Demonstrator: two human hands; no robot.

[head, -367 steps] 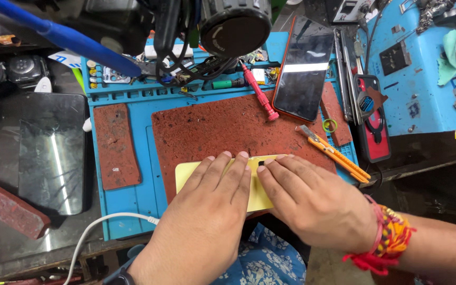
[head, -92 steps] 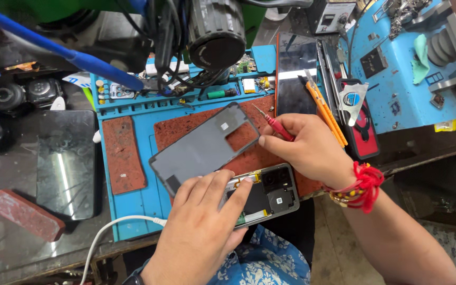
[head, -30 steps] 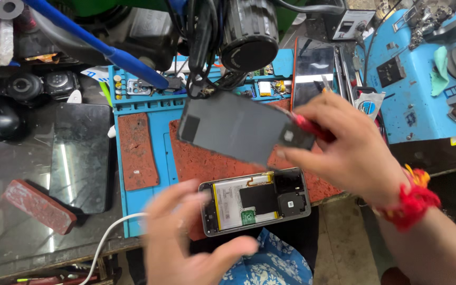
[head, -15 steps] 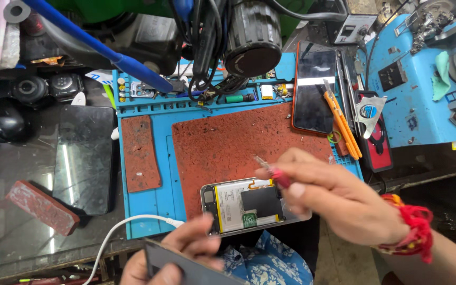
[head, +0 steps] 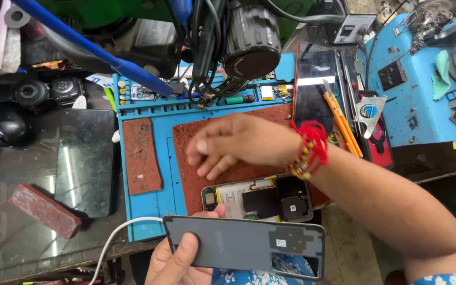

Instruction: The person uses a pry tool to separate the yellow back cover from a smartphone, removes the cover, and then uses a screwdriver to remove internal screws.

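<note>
My left hand (head: 178, 261) grips a grey phone back cover (head: 244, 245) by its left end, held flat at the bottom of the view in front of the bench edge. Behind it an opened phone (head: 262, 198) lies on the red-brown mat (head: 228, 126), its battery and black inner parts showing. My right hand (head: 238, 145), with red thread bands on the wrist, reaches leftward across the mat just above the phone, fingers loosely curled. Whether it holds anything cannot be seen.
The blue work mat (head: 138, 221) has small parts along its back rail. An orange utility knife (head: 341, 124), a dark phone screen (head: 315, 84) and tweezers lie at right. A black glass panel (head: 83, 163), a red block (head: 43, 211) and a white cable (head: 117, 237) are left.
The grey cover passed from my right hand into my left and came down to the bottom of the view. My right hand, which held a red tool, now reaches left over the mat.
</note>
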